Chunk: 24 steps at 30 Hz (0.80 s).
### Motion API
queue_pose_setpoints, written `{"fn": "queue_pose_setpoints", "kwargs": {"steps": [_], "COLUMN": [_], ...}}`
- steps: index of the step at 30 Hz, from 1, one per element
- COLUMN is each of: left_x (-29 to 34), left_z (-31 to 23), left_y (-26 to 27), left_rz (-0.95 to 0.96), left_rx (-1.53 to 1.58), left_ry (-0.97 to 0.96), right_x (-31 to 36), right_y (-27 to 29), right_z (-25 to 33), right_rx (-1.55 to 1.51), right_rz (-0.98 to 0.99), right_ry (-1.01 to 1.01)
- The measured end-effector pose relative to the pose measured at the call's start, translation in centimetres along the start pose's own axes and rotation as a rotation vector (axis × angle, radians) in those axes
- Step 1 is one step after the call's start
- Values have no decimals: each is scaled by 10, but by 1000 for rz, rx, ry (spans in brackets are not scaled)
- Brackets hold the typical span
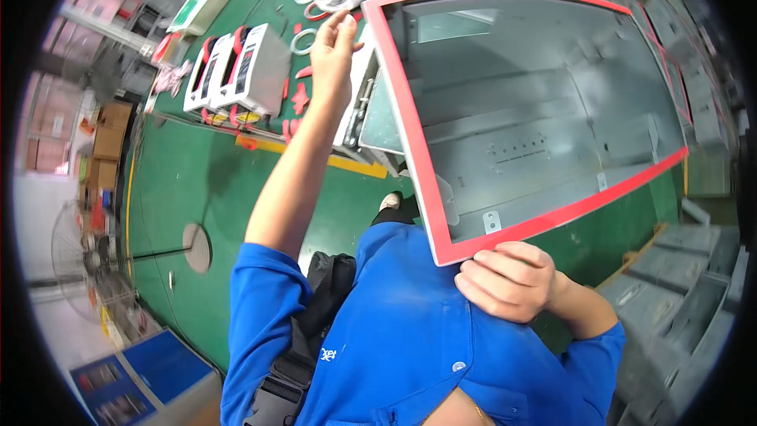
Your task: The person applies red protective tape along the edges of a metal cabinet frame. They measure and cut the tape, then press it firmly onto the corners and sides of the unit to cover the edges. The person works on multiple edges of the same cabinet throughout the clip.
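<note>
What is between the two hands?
In the head view, the left hand and right hand hold opposite corners; the red-edged grey metal panel's red left edge runs between them.

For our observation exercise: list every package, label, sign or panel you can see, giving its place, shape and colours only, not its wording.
White boxes: two, upper left on the green floor, rectangular, red-and-black labels.
Cardboard cartons: far left, stacked, brown.
Blue panels: bottom left, flat rectangles, small pictures on them.
Green sign: top left, flat, white-edged.
</note>
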<state>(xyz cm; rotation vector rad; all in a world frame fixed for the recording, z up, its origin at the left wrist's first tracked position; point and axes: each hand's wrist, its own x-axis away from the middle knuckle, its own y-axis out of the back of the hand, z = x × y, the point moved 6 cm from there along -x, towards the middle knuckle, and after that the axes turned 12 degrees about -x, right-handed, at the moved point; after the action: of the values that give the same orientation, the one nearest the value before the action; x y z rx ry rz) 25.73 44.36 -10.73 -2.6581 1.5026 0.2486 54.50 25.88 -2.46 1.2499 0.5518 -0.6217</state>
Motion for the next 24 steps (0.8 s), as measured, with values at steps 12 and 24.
{"fn": "queue_pose_setpoints", "kwargs": {"steps": [12, 24], "left_x": [179, 233], "left_z": [-27, -33], "left_y": [19, 12], "left_rz": [-116, -75], "left_rx": [-155, -269], "left_ry": [-65, -151], "right_x": [-24, -71], "right_y": [-29, -83], "right_z": [-113, -115], "right_rx": [-1166, -1613], "right_rz": [-14, -244], "right_ry": [-1199, -1247]}}
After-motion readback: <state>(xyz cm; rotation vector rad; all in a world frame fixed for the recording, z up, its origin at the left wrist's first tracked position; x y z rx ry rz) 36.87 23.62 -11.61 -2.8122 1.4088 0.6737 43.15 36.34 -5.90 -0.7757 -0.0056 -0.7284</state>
